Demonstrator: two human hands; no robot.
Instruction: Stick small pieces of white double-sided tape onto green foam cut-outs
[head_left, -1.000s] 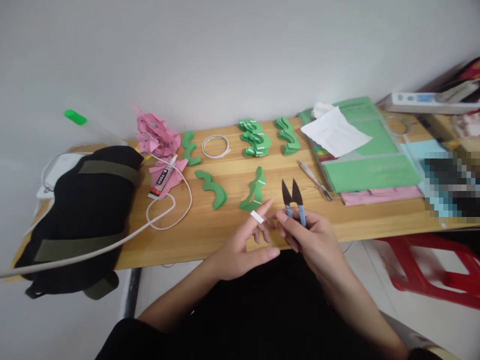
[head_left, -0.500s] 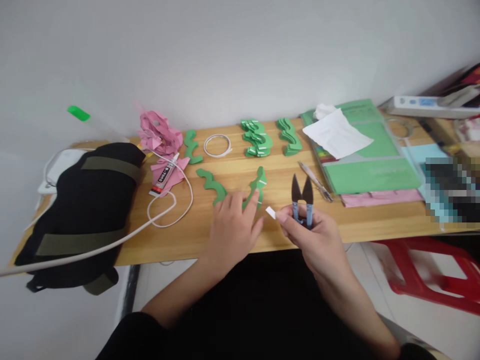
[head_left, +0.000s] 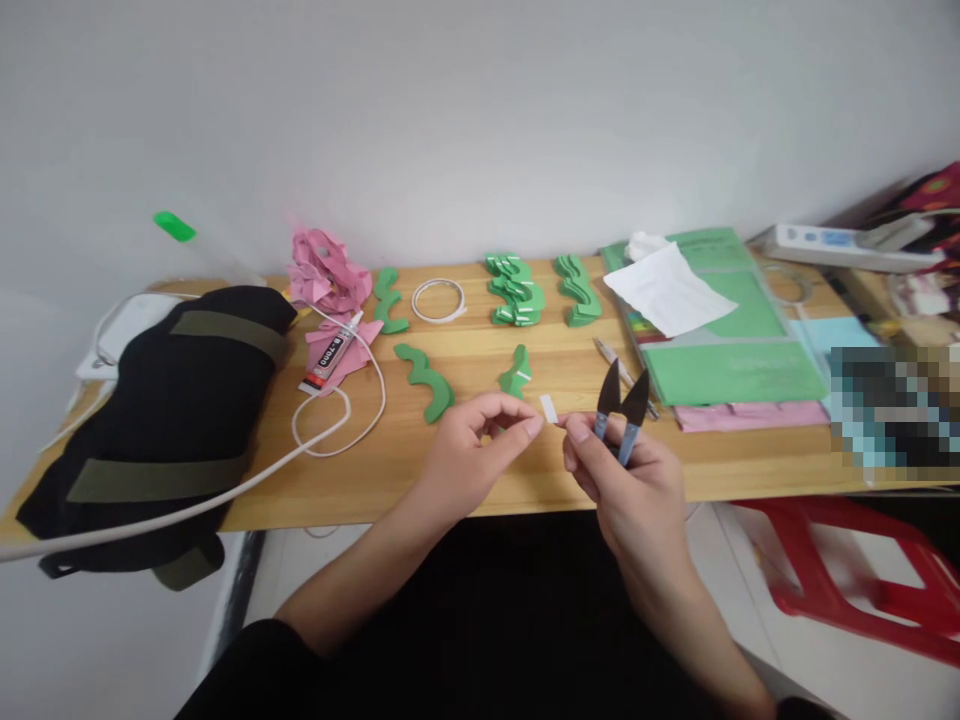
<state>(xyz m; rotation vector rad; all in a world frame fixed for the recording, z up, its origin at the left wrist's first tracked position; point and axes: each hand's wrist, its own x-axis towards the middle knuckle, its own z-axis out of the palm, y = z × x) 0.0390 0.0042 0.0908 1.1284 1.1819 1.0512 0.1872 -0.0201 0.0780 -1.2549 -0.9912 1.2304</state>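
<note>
My right hand (head_left: 626, 465) holds thread snips (head_left: 621, 410) with blue handles, their dark blades pointing up and apart. At its thumb and fingertip is a small white strip (head_left: 549, 408). My left hand (head_left: 484, 440) is closed in a pinch just left of the strip; whether its fingertips grip anything is hidden. Behind the left hand lies a green wavy piece (head_left: 517, 372) with a white mark across it, its lower part covered by the fingers. Another wavy green piece (head_left: 426, 382) rests on the table to the left.
Stacked green wavy pieces (head_left: 514, 290), more green pieces (head_left: 576, 290) and a white coil (head_left: 439, 300) lie along the wall. Left are a glue tube (head_left: 330, 355), crumpled pink paper (head_left: 328, 270), a cable (head_left: 262, 478) and a black bag (head_left: 172, 400). A pen (head_left: 611, 355) and green folder (head_left: 739, 370) lie right.
My left hand has lifted off the green piece and drawn its fingers into a pinch beside the white strip. The snips have tilted and shifted right; the strip has turned more upright.
</note>
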